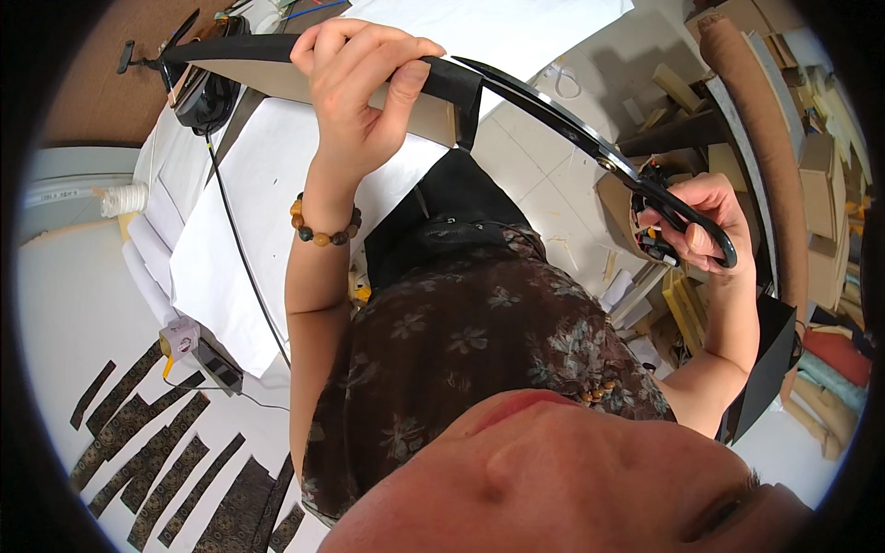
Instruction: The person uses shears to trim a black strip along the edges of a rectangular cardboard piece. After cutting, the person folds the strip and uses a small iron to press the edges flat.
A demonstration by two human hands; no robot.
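Note:
My left hand (364, 97) is closed over the upper edge of a long beige panel (267, 81), its thumb and fingers pinching the black strip (235, 48) along that edge. The strip runs past my fingers to the panel's right corner, where it folds downward. My right hand (708, 226) grips a pair of large shears (553, 112) by the black handles, with fingers through the loops. The long blades slant up to the left, and their tips lie close to the black strip beside my left thumb. Whether the blades touch the strip, I cannot tell.
White sheets (249, 212) spread below the panel. A black device (207, 103) with a cable stands at the upper left, near a white cord spool (124, 200). Patterned fabric pieces (175, 461) lie lower left. A brown roll (751, 120) and stacked boards (820, 184) stand at right.

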